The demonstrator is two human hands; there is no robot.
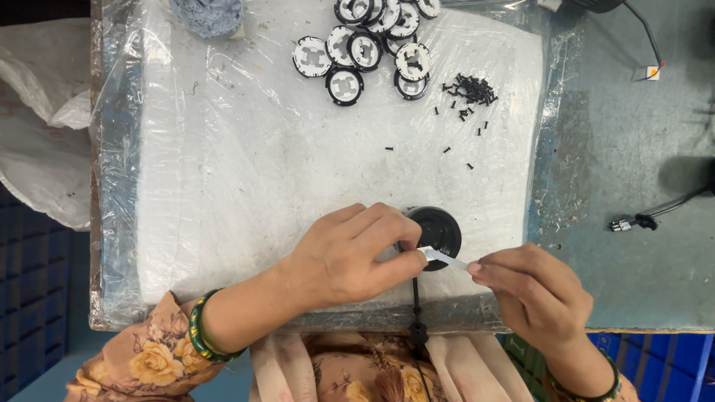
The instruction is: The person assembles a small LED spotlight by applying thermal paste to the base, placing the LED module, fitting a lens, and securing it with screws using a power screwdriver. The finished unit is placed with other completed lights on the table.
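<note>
- A person's left hand (346, 253), fingers curled and nearly closed, presses down on a round black disc-shaped part (436, 229) at the near edge of the white pad; fingertips pinch one end of a thin white strip (445, 258).
- The right hand (530, 286), at four o'clock from the black part, is closed in a pinch on the strip's other end, thumb and forefinger together.
- A black cable (416, 305) runs from the part straight toward six o'clock, over the tabletop's edge and down past a floral sleeve.
- Each wrist wears green bangles.
- The pad (246, 164) is a white, foam-like rectangle wrapped in crinkled clear plastic film, smudged grey.
- Toward twelve o'clock, small black screws (469, 89) lie in one loose heap with about ten strays scattered nearer.
- Beyond, at eleven o'clock, round black-rimmed discs with white faces (365, 48) overlap in a pile; about eleven show, some cut by the frame.
- A grey knitted cloth (208, 15) sits at the far left.
- The bare tabletop (625, 149), at three o'clock, is worn blue-grey metal; one black connector (633, 222) lies there.
</note>
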